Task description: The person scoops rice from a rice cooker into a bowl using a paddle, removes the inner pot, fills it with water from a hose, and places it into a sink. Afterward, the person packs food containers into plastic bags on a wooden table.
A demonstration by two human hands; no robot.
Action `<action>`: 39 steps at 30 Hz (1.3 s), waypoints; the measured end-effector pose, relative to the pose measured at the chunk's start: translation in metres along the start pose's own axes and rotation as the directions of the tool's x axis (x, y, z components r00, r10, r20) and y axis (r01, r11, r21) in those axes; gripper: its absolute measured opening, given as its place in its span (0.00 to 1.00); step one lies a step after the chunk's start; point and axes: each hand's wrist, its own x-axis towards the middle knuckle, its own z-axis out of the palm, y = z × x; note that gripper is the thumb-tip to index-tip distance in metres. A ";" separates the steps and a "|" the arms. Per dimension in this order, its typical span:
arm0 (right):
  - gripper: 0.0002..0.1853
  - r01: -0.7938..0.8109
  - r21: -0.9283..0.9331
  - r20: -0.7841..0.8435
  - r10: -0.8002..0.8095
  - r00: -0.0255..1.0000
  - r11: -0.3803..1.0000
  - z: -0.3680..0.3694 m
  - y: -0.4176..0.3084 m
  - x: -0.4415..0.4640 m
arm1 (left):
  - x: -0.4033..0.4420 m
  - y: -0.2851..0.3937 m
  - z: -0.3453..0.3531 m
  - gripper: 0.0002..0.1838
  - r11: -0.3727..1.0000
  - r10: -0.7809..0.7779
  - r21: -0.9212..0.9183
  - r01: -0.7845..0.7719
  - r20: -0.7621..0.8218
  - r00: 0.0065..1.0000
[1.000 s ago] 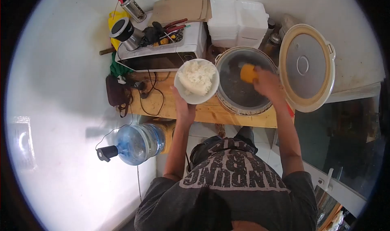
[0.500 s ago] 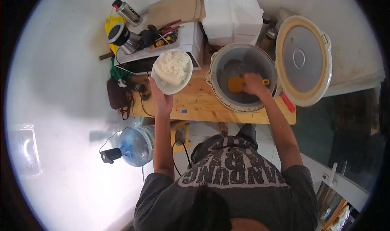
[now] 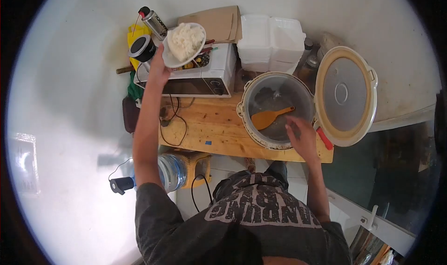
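A white bowl heaped with white rice (image 3: 185, 41) is held by my left hand (image 3: 159, 68), up over the top of the microwave (image 3: 216, 74). My right hand (image 3: 301, 137) hangs above the near right rim of the round rice pot (image 3: 279, 85), fingers apart and nothing in them. Inside the pot lies an orange rice paddle (image 3: 266, 118), its handle pointing right, not touched by my hand. The pot's round lid (image 3: 352, 78) stands open to the right.
White foam boxes (image 3: 271, 41) are stacked behind the pot, with jars beside them. A steel tumbler (image 3: 142, 49), a spray can (image 3: 155, 22) and cardboard (image 3: 212, 22) are on or around the microwave. A water bottle (image 3: 171, 172) lies below the wooden table (image 3: 214, 120). A red handle (image 3: 324, 138) is near the lid.
My left hand has raised the bowl of rice up and left, over the microwave. My right hand has let go of the orange paddle inside the pot and moved back toward the near rim.
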 end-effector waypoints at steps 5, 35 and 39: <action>0.15 -0.341 0.112 -0.118 0.353 0.928 0.933 -0.002 0.003 -0.048 | 0.089 0.020 0.010 0.23 0.994 -0.044 0.099 0.049 -0.048 0.998; 0.16 -0.656 -0.048 -0.119 0.648 0.753 0.753 -0.009 0.018 -0.027 | 0.389 -0.104 -0.077 0.24 -0.340 0.095 0.925 -0.171 0.214 0.972; 0.16 -0.634 -0.045 -0.032 0.634 0.773 0.772 -0.015 0.022 -0.025 | 0.386 -0.098 -0.075 0.28 0.084 0.110 0.995 -0.051 0.041 0.993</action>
